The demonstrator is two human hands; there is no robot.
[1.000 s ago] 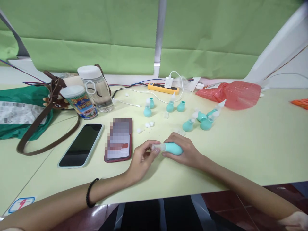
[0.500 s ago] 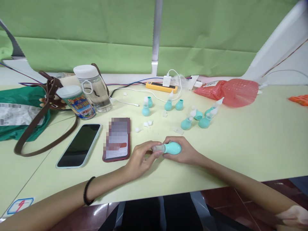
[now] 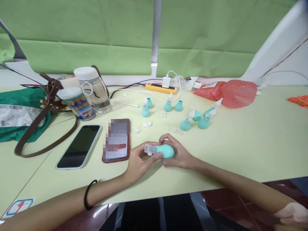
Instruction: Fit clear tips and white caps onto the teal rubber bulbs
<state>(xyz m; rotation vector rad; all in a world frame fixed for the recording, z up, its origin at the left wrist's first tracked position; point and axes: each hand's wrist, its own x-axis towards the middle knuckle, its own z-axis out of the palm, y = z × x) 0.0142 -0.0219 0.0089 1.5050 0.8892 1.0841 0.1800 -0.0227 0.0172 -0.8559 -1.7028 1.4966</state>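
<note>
A teal squeeze bulb with a clear plastic nozzle piece, a nasal aspirator (image 3: 166, 150), lies sideways between my hands just above the table's near part, its nozzle pointing left. My left hand (image 3: 141, 162) is closed on it, thumb across the front of the bulb near the neck, fingers behind. Curled loosely round the bulb's rounded right end is my right hand (image 3: 179, 154), index finger lifted and bent. Beyond them stand similar aspirators, one with a frosted tip (image 3: 145, 110) and one with a pointed tip (image 3: 167, 105). An open bulb without a nozzle (image 3: 178, 106) is beside these.
More aspirators (image 3: 185, 124) cluster at right, near small clear plastic parts (image 3: 178, 131) and white pieces (image 3: 145, 124). Two phones (image 3: 79, 147) lie left, before a noodle cup (image 3: 78, 104) and water bottle (image 3: 96, 93). A yellow power strip (image 3: 158, 88) and red bag (image 3: 238, 93) are behind.
The aspirator has shifted left and slightly nearer. My left fingers have moved from its clear nozzle to the bulb, baring the nozzle. My right hand's grip has loosened, its index finger rising.
</note>
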